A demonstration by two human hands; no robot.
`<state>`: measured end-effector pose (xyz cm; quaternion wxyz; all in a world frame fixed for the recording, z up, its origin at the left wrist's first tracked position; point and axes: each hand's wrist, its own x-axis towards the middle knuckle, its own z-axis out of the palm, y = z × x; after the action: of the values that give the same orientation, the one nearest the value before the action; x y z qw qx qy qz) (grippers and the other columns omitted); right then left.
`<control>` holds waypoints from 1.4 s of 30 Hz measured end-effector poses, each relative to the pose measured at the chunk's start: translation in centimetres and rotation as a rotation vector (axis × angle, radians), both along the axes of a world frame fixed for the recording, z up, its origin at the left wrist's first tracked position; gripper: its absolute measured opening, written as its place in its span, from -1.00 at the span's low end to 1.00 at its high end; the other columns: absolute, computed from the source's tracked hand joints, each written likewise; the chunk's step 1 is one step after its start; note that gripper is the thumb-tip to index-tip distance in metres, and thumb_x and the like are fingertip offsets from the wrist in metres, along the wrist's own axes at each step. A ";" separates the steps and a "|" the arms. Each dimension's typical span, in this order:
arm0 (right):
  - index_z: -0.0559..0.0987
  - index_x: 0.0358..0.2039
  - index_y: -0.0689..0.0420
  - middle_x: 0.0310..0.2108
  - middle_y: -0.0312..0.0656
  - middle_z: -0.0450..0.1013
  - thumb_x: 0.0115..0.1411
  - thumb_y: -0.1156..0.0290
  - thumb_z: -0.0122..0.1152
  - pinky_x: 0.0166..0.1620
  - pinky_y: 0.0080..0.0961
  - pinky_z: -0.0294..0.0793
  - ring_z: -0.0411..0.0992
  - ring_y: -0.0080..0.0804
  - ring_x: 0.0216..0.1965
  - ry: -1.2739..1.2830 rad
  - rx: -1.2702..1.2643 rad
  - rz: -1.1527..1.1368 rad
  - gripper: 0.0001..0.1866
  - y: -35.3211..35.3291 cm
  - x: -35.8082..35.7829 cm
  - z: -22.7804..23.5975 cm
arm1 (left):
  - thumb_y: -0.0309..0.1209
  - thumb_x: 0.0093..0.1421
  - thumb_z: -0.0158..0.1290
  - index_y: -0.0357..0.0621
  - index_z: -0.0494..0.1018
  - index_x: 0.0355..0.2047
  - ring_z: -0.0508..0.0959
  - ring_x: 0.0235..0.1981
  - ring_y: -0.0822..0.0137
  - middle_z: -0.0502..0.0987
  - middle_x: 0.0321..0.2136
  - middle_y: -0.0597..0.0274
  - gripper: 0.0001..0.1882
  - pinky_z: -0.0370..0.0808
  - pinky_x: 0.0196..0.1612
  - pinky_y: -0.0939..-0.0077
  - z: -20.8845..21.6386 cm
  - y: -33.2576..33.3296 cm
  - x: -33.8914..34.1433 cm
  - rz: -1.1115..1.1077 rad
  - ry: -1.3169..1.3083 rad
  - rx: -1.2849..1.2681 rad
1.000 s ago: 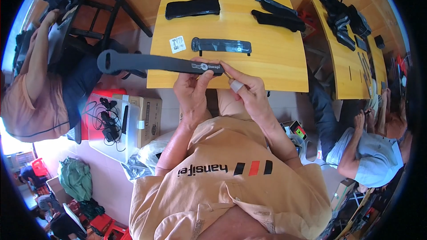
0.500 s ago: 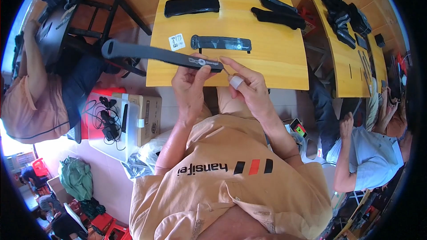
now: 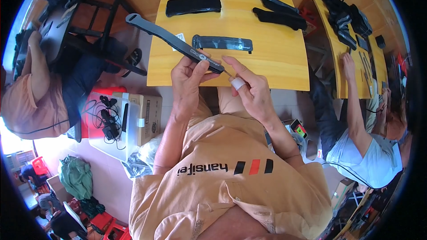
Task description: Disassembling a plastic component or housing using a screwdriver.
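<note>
My left hand [image 3: 187, 84] grips a dark grey hook-and-loop strap [image 3: 167, 38] near its printed end, thumb on top. The strap's free end, with a hole in it, sticks out up and to the left over the table edge. My right hand [image 3: 255, 93] is close by, with a white wrap [image 3: 238, 83] round one finger and its index finger raised. Between its fingers is a thin metal rod [image 3: 227, 73], whose tip meets or nearly meets the strap's near end; exact contact is too small to tell.
On the yellow table [image 3: 275, 62] lie a packaged strap bundle [image 3: 222, 43], a black strap stack [image 3: 193, 6], more straps [image 3: 278, 18] and a partly covered white label [image 3: 179, 37]. People sit on both sides. A clear bin [image 3: 106, 142] with cables and a carton [image 3: 149, 120] stand at left.
The strap has tilted, its free end swinging up and to the right, now partly covering the label. My hands stay nearly in place. A person at right has stretched an arm onto the side table.
</note>
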<state>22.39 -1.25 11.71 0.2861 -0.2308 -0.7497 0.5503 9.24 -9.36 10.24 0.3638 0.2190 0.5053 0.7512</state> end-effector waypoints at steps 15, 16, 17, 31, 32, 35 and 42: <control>0.41 0.00 0.05 -0.67 -0.16 0.35 0.01 0.68 -0.07 -0.59 -0.56 0.31 0.31 -0.37 -0.69 0.005 0.235 0.098 -0.51 0.5 0.1 -1.2 | -0.44 0.15 -0.04 -0.33 0.36 -0.27 0.53 -0.39 0.42 0.47 -0.44 0.19 -0.81 0.56 -0.32 0.55 0.2 0.3 -1.0 -0.082 -0.050 -0.039; 0.41 0.00 0.05 -0.67 -0.16 0.35 0.01 0.68 -0.07 -0.59 -0.56 0.31 0.31 -0.37 -0.69 0.005 0.234 0.102 -0.51 0.3 0.1 -1.2 | -0.45 0.15 -0.03 -0.33 0.37 -0.28 0.53 -0.40 0.43 0.47 -0.44 0.21 -0.81 0.56 -0.33 0.56 0.4 0.2 -1.1 -0.106 -0.042 -0.067; 0.41 -0.01 0.05 -0.65 -0.09 0.35 -0.03 0.69 -0.05 -0.57 -0.50 0.33 0.32 -0.27 -0.67 -0.025 0.344 0.083 -0.49 0.2 0.1 -1.1 | -0.45 0.15 -0.03 -0.32 0.37 -0.28 0.52 -0.41 0.44 0.47 -0.45 0.22 -0.82 0.56 -0.34 0.57 0.4 0.1 -1.2 -0.129 -0.035 -0.095; 0.40 0.00 0.05 -0.72 -0.37 0.25 0.12 0.66 -0.16 -0.62 -0.74 0.17 0.16 -0.67 -0.70 -0.122 -0.496 0.268 -0.57 1.0 0.4 -0.8 | -0.44 0.13 -0.01 -0.34 0.39 -0.30 0.52 -0.46 0.44 0.47 -0.45 0.20 -0.81 0.56 -0.36 0.59 -0.5 0.1 -1.4 -0.168 -0.076 -0.127; 0.40 0.00 0.05 -0.71 -0.33 0.26 0.10 0.68 -0.16 -0.60 -0.73 0.19 0.17 -0.65 -0.69 -0.123 -0.294 0.222 -0.55 0.7 0.4 -1.0 | -0.43 0.14 -0.01 -0.34 0.39 -0.30 0.52 -0.48 0.44 0.48 -0.46 0.19 -0.80 0.56 -0.37 0.59 -0.5 0.2 -1.4 -0.151 -0.059 -0.135; 0.41 0.00 0.05 -0.69 -0.26 0.27 0.07 0.72 -0.17 -0.56 -0.71 0.24 0.20 -0.62 -0.67 -0.094 -0.069 0.152 -0.52 0.2 0.1 -1.6 | -0.40 0.13 0.01 -0.34 0.41 -0.34 0.51 -0.53 0.48 0.48 -0.52 0.21 -0.79 0.53 -0.43 0.64 -0.2 0.2 -1.3 -0.197 -0.088 -0.194; 0.42 -0.03 0.10 -0.64 -0.29 0.29 0.08 0.70 -0.13 -0.54 -0.72 0.24 0.20 -0.67 -0.62 -0.130 -0.045 0.147 -0.57 0.0 0.3 -1.3 | -0.29 0.13 0.04 -0.31 0.45 -0.44 0.46 -0.61 0.57 0.47 -0.64 0.27 -0.74 0.39 -0.58 0.77 0.6 -0.9 -1.1 -0.243 0.314 -0.472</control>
<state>22.74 -1.27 10.43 0.1904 -0.2166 -0.7689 0.5706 8.10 -10.30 10.83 0.4090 0.3009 0.6860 0.5212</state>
